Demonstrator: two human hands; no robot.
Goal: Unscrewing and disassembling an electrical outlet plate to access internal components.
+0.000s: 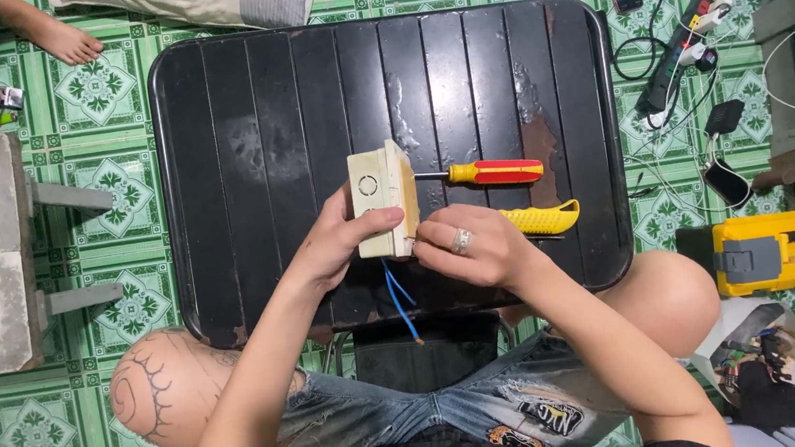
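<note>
The left hand (336,244) is wrapped around a cream electrical box (383,201), held upright on the black ridged surface (261,120). The right hand (468,246) is pinched closed at the box's edge. Blue wires (400,301) hang below both hands. Just beyond the right hand lie a red-and-yellow screwdriver (490,173) and a yellow utility knife (543,219).
</note>
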